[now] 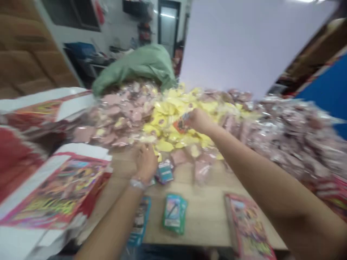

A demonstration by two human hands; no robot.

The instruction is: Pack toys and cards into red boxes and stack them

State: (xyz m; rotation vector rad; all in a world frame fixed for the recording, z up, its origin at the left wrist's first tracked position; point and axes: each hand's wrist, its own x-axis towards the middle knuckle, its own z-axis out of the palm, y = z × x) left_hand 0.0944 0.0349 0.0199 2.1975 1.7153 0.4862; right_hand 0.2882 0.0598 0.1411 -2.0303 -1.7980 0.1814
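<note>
My right hand (201,121) is closed on a small orange printed card (181,125), held over a heap of yellow plastic-wrapped pieces (164,145). At the near edge of the heap is my left hand (146,162), a band on its wrist; motion smears its fingers, so I cannot tell whether they grip anything. Just right of that hand lies a small blue-and-purple card stack (165,172). Closer to me sits a pile of teal-edged cards (173,213). Another blue-edged card pack (139,222) is partly covered by my left forearm.
Pink wrapped pieces (121,112) spill from a green sack (141,63) at the back left, and more wrapped pieces (292,133) heap up on the right. An open printed box (62,191) stands left. A red printed box (248,224) lies on the wooden table (206,209) at the front right.
</note>
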